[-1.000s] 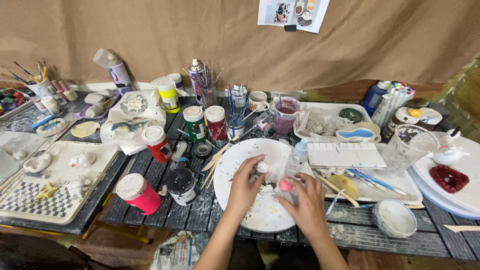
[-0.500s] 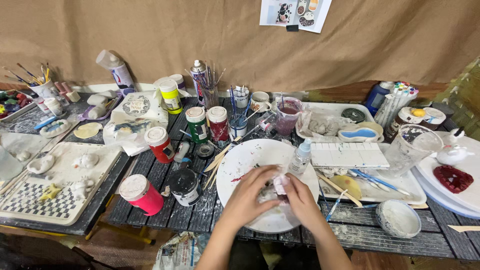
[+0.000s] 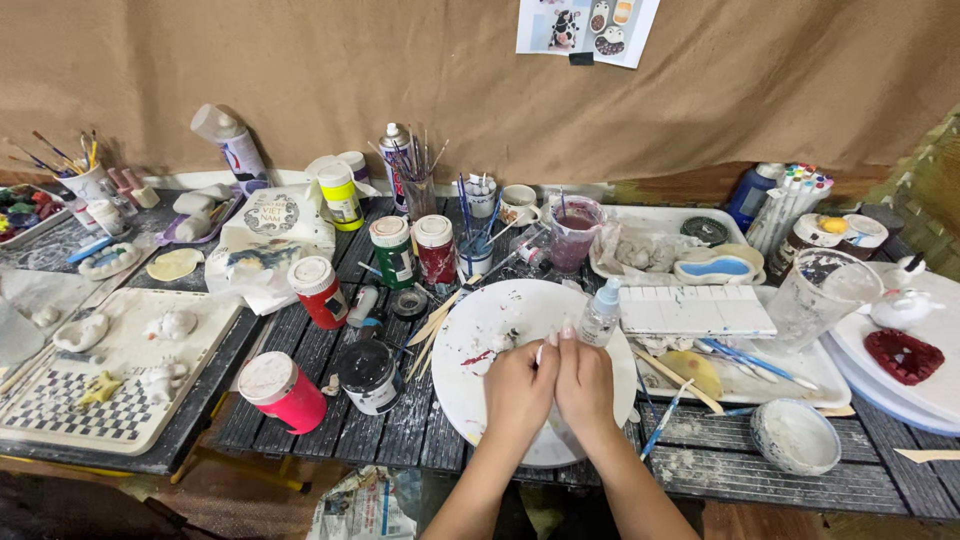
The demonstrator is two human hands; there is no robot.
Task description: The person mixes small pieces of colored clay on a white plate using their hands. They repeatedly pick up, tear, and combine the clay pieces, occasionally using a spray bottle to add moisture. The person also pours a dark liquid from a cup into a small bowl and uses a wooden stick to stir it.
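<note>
a round white plate (image 3: 500, 310) lies flat on the dark slatted table just below the centre of the frame, its face marked with a red smear and small dark flecks of paint. over its lower right part the left hand (image 3: 518, 388) and the right hand (image 3: 585, 380) press together, fingers pointing up; whatever is between them is hidden.

Smooth white plate (image 3: 520, 310), rough wooden table (image 3: 700, 470)
</note>
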